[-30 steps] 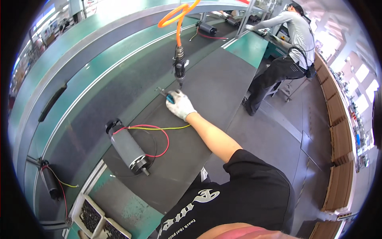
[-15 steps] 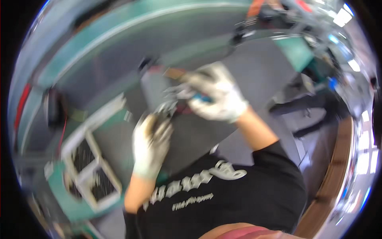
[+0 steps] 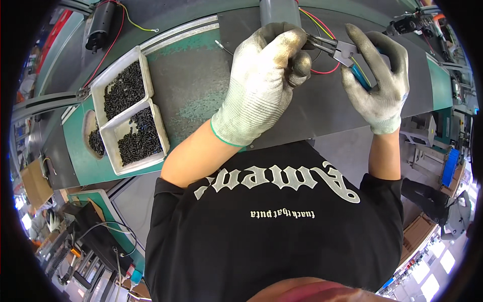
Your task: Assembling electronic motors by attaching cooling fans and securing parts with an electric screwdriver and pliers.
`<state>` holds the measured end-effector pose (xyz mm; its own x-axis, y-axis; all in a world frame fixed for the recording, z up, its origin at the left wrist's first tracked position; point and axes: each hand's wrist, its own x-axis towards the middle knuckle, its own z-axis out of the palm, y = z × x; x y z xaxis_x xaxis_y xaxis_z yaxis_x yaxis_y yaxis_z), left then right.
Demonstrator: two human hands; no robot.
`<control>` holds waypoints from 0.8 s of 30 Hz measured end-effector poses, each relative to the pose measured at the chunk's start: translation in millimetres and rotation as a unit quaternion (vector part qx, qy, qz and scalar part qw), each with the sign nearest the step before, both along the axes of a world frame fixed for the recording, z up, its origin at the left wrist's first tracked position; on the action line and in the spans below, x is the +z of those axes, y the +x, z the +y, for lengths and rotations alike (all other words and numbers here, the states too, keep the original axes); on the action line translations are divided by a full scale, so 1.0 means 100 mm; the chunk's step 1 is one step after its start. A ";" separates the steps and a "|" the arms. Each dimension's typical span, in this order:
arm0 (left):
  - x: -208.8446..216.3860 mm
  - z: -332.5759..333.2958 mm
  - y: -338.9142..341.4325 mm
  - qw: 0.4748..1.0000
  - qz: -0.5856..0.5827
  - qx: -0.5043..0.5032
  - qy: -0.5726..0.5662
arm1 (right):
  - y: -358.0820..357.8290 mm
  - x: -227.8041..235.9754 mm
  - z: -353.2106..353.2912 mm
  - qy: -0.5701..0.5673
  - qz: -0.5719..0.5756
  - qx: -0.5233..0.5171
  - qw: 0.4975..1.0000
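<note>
the light is bright, the centre sharp, windows [image 3: 447,262] glare lower right, and edges bend.

I see two gloved hands [image 3: 264,80] [image 3: 380,80] up close, one pair of pliers [image 3: 344,52]. Three parts bins [image 3: 147,78] [image 3: 160,128] [image 3: 90,119], at least two motors [image 3: 280,12] [image 3: 101,24].

Pliers [image 3: 345,52] across gap between hands [image 3: 256,88]

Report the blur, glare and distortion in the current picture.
Head view: left hand, right hand and pliers look fairly sharp; head view: bright panes at lower right wash out to white; head view: cardboard boxes by the right rim look warped by the fisheye.
</note>
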<state>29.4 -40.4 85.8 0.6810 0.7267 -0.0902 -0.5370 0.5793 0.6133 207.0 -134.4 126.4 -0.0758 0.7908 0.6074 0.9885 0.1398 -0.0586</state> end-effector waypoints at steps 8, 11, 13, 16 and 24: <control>0.00 -0.02 -0.03 0.995 0.078 0.050 0.023 | -0.09 0.00 0.06 -0.017 -0.017 -0.008 1.000; -0.03 0.00 -0.03 0.991 0.111 0.055 0.055 | -0.08 -0.01 0.06 -0.023 -0.017 -0.015 0.999; -0.03 0.03 -0.04 0.988 0.123 0.055 0.077 | -0.08 -0.02 0.06 -0.030 -0.024 -0.025 0.999; -0.02 0.03 -0.02 0.986 0.131 0.059 0.086 | -0.05 -0.01 0.04 -0.024 -0.033 -0.014 0.999; -0.05 -0.02 -0.02 0.985 0.136 0.067 0.083 | -0.04 0.00 0.02 -0.030 -0.047 -0.012 0.998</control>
